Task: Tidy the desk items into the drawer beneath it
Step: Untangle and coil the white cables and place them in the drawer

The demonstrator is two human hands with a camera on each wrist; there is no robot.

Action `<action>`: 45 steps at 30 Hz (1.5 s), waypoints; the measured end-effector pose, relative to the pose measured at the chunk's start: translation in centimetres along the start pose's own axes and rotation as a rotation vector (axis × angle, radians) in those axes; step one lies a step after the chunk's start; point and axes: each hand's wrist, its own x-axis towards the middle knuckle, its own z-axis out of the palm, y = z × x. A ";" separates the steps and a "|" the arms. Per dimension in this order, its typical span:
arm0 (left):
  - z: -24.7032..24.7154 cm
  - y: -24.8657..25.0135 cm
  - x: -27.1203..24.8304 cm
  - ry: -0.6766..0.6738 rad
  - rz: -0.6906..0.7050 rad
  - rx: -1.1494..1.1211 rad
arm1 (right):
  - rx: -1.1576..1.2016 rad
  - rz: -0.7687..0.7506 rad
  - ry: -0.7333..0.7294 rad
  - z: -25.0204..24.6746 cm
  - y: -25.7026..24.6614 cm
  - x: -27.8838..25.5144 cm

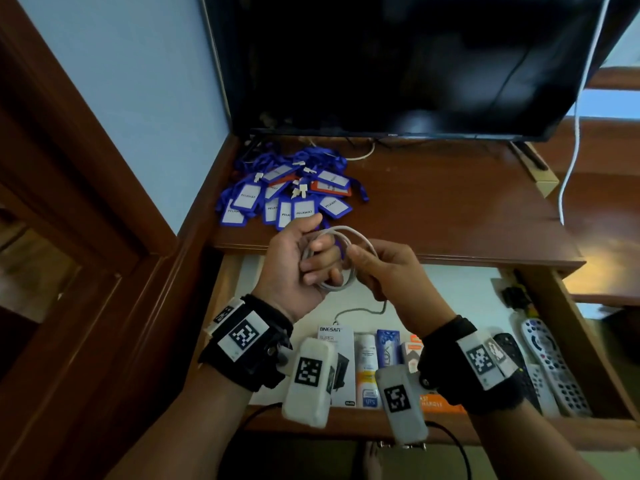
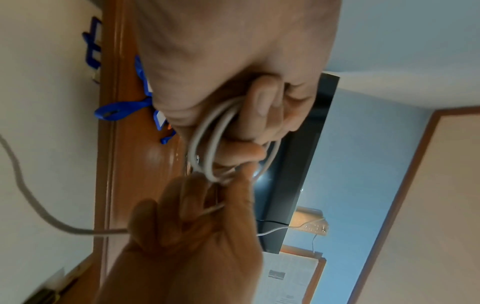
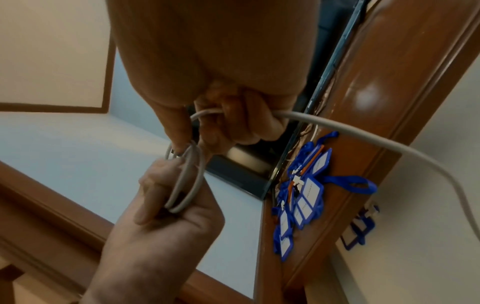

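A: Start big. What fills the top of the head view?

B: A dark television (image 1: 398,60) at twelve o'clock, standing at the back of the wooden desk (image 1: 433,202). Under the desk's front edge the drawer (image 1: 460,292) is pulled open, running from about four to seven o'clock.

A: What is in the drawer?

B: Along its near side, a row of small boxes and packets (image 1: 363,362), and at four o'clock two remote controls (image 1: 550,368) lying side by side near the drawer's right wall.

A: And on the desk?

B: A heap of blue badge holders (image 1: 287,192) with blue lanyards at eleven o'clock, close to the wall.

A: Where is the cable?

B: The grey cable (image 1: 341,252) is in the air at the centre, over the desk's front edge and the open drawer, wound into a few loops. Its loose tail hangs down toward six o'clock.

A: The hands?

B: The left hand (image 1: 299,261) has its fingers curled through the loops, holding the coil. The right hand (image 1: 388,271) pinches the strand at the coil's three o'clock side, with the cable passing through its closed fingers (image 3: 249,123).
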 end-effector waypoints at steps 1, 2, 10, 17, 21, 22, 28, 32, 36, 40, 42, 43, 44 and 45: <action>0.0 -0.1 0.0 0.021 0.002 0.006 | 0.004 0.013 -0.013 0.1 0.1 0.0; 0.0 -0.2 0.1 0.043 0.006 0.019 | 0.018 0.031 -0.021 0.1 0.3 0.0; -1.4 0.0 -0.1 0.143 0.032 0.165 | 0.320 0.101 -0.059 0.6 0.4 0.5; -1.4 0.6 -0.6 0.068 -0.049 0.167 | 0.467 0.142 -0.046 1.4 0.8 0.8; -1.5 0.1 -0.5 0.066 -0.029 0.088 | 0.453 0.107 0.019 1.0 1.2 0.7; -1.5 0.1 -0.5 0.064 -0.021 0.075 | 0.421 0.092 0.046 0.8 1.4 0.7; -2.6 1.1 -0.7 0.066 0.032 0.243 | 0.340 -0.031 0.173 -0.7 2.1 -0.2; -3.9 2.0 -0.6 0.258 0.107 0.500 | 0.204 -0.016 0.181 -1.9 4.2 -0.2; -4.8 2.4 0.1 0.374 0.163 0.439 | 0.051 0.064 0.230 -2.3 6.8 0.4; -4.9 2.8 0.2 0.408 0.293 0.202 | 0.081 0.100 0.312 -2.6 8.2 0.2; -4.6 3.0 0.2 0.428 0.362 0.127 | 0.082 0.090 0.374 -2.6 8.4 0.1; -4.4 3.0 0.3 0.434 0.393 0.107 | 0.046 0.069 0.394 -2.5 8.2 0.2; -4.3 3.0 0.4 0.437 0.422 0.093 | -0.017 0.039 0.396 -2.2 8.0 0.2; -4.1 2.9 0.4 0.438 0.451 0.085 | -0.098 0.009 0.375 -1.8 7.7 0.3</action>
